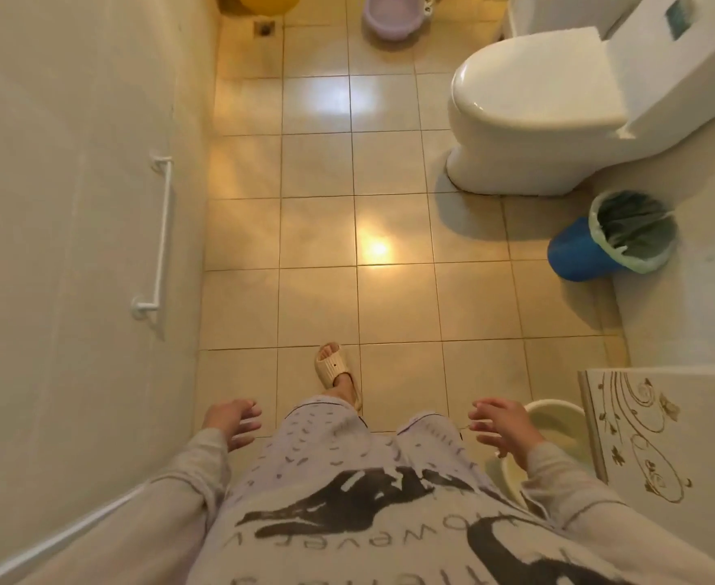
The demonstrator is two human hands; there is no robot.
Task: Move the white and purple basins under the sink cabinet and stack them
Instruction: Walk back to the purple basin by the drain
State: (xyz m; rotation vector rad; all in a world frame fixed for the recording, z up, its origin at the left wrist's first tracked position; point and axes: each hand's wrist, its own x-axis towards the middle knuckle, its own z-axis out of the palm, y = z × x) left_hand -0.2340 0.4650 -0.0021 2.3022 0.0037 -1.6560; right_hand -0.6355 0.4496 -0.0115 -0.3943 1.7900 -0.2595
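A: Where are the basins?

B: The white basin (556,424) sits on the floor (317,230), right beside the cabinet (651,428). It is close to the right hand (501,424). The purple basin (391,12) is far off, at the other end of the room, past the toilet (532,107).

A: Do the hands hold anything?

B: No. The right hand hangs over the white basin with its fingers (480,426) spread apart. The left hand (233,420) is out in the air by the wall (73,204), fingers apart too. Both are empty.

A: What can go wrong?

B: The floor is shiny. I think it may be wet, and slippers (333,367) can slip on it. A walk to the purple basin could end in a fall.

A: Anything else?

B: The bin (613,238) leans by the toilet. A foot or a basin could knock it over on the way. Also, the white basin is partly hidden by the arm and the cabinet, so a grab without a good look might only catch the rim and drop it. And I cannot see under the cabinet, so I cannot tell if both basins fit there.
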